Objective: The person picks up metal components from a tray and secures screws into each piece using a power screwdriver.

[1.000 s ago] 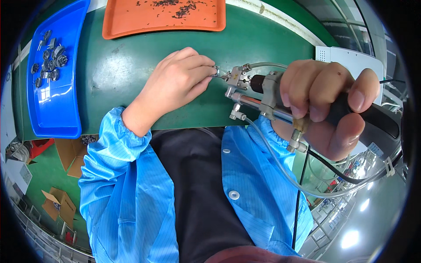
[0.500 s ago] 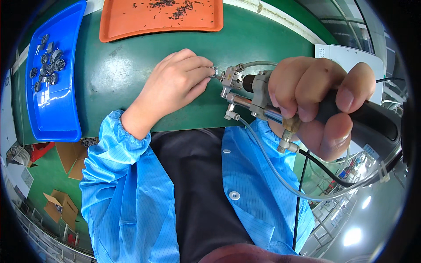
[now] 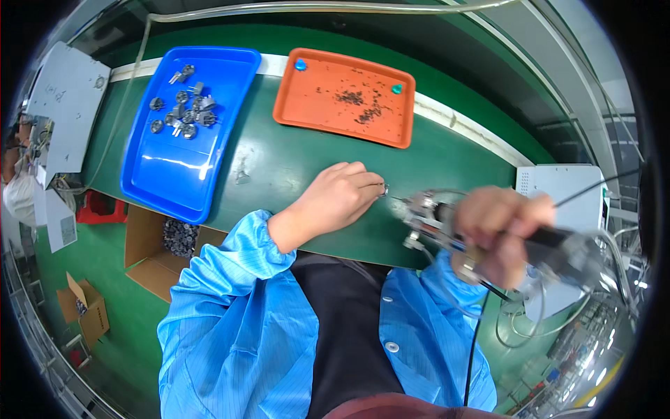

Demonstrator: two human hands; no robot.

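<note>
My left hand (image 3: 336, 199) rests on the green table, fingers pinched around a small part (image 3: 384, 190). Only a shiny end of that part sticks out past the fingertips; the rest is hidden. My right hand (image 3: 502, 227), smeared by motion, is wrapped around a black powered screwdriver (image 3: 558, 255) with a metal nose and thin hoses. The metal nose (image 3: 427, 213) points left toward the small part, with a gap between them.
A blue tray (image 3: 164, 174) with several round dark plug-like pieces with prongs stands at left. An orange tray (image 3: 314, 119) of tiny dark screws lies at the back. White boxes (image 3: 562, 183) sit at right. Cartons (image 3: 150, 262) stand below on the floor. A hose and cable trail from the screwdriver.
The screwdriver has pulled back to the right, away from the small part. My left hand keeps its pinch. The whole view has shifted, showing more of both trays.
</note>
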